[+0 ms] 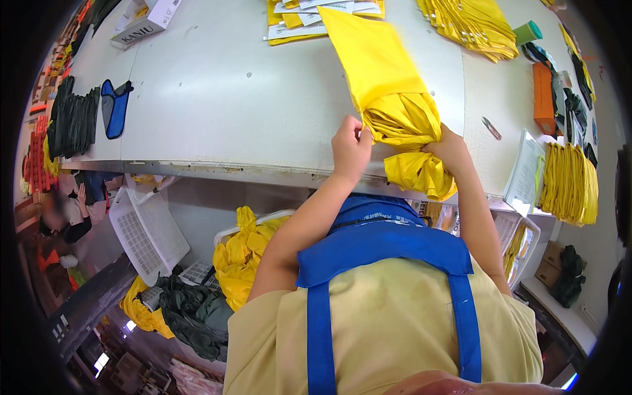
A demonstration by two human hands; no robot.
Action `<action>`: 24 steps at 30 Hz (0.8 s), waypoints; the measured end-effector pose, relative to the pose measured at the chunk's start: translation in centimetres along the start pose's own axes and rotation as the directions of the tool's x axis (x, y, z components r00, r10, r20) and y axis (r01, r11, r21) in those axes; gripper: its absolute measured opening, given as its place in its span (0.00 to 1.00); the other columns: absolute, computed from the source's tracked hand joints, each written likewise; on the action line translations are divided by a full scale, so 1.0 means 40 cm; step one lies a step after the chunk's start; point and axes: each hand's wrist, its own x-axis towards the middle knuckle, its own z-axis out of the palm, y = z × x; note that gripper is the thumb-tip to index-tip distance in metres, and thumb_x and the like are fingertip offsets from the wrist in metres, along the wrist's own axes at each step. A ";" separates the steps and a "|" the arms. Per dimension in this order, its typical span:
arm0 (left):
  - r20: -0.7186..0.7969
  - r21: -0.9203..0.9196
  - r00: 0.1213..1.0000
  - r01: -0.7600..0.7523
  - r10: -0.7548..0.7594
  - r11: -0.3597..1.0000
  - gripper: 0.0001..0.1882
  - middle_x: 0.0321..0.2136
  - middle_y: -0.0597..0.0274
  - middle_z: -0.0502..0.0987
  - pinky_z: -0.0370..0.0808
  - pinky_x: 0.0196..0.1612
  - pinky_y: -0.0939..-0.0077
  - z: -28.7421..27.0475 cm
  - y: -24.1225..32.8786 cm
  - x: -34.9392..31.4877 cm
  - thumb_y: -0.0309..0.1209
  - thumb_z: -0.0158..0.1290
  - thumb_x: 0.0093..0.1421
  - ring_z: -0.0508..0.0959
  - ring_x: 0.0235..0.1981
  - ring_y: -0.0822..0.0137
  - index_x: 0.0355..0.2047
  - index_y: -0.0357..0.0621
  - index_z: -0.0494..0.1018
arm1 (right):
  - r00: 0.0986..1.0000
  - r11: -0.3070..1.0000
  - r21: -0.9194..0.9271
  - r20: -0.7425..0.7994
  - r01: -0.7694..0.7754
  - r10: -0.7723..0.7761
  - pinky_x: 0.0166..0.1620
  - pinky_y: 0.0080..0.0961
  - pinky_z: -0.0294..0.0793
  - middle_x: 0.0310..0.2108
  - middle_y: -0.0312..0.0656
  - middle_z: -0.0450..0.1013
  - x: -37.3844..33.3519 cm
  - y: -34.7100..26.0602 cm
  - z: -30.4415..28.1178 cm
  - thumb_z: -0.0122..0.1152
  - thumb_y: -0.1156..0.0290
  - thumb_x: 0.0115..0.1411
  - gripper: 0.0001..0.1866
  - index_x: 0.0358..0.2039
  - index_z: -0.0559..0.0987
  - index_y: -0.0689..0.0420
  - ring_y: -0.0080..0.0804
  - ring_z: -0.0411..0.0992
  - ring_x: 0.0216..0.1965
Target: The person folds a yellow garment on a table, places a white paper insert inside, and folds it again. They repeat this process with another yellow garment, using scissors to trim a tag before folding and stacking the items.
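A bright yellow piece of fabric [382,62] lies over the white table in front of me, its far part flat and pouch-like. Nearer to me it bunches into loose folds [408,118], and a gathered end [421,174] hangs by the table's front edge. My left hand [351,146] is closed, pinching the fabric's left edge between thumb and fingers. On the other side, my right hand [447,150] is closed around the bunched folds; the fabric partly hides its fingertips. Whether the flat part and the folds are one piece, I cannot tell.
Yellow packs with white papers [309,18] and a yellow stack [471,26] lie at the back. Thread snips [492,128] and an orange box [544,99] are right. Left are a blue pouch [116,108] and dark green bundles [74,118]. White baskets [148,230] stand below; another person is far left.
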 end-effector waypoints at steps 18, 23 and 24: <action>0.323 0.682 0.923 -0.381 0.210 0.624 0.10 0.29 0.49 0.75 0.75 0.37 0.61 0.070 0.137 0.193 0.34 0.51 0.56 0.77 0.34 0.51 0.33 0.40 0.71 | 0.909 0.843 -0.381 -0.017 0.379 -0.417 0.42 0.37 0.76 0.53 0.49 0.69 -0.070 -0.077 0.062 0.59 0.66 0.47 0.43 0.65 0.56 0.53 0.46 0.76 0.39; 0.483 0.354 0.681 -0.727 0.551 0.589 0.06 0.29 0.52 0.75 0.75 0.36 0.60 0.116 0.164 0.143 0.28 0.50 0.52 0.77 0.32 0.51 0.30 0.41 0.72 | 0.824 0.780 -0.353 -0.039 0.518 -0.565 0.37 0.38 0.77 0.46 0.50 0.73 -0.045 -0.054 0.082 0.59 0.68 0.47 0.26 0.50 0.72 0.54 0.46 0.77 0.34; 0.533 0.305 0.653 -0.741 0.538 0.598 0.06 0.29 0.53 0.75 0.75 0.36 0.61 0.116 0.181 0.119 0.27 0.51 0.51 0.76 0.32 0.52 0.30 0.41 0.72 | 0.854 0.812 -0.324 -0.026 0.485 -0.520 0.37 0.38 0.76 0.43 0.50 0.75 -0.037 -0.056 0.077 0.59 0.68 0.47 0.22 0.46 0.75 0.55 0.46 0.77 0.34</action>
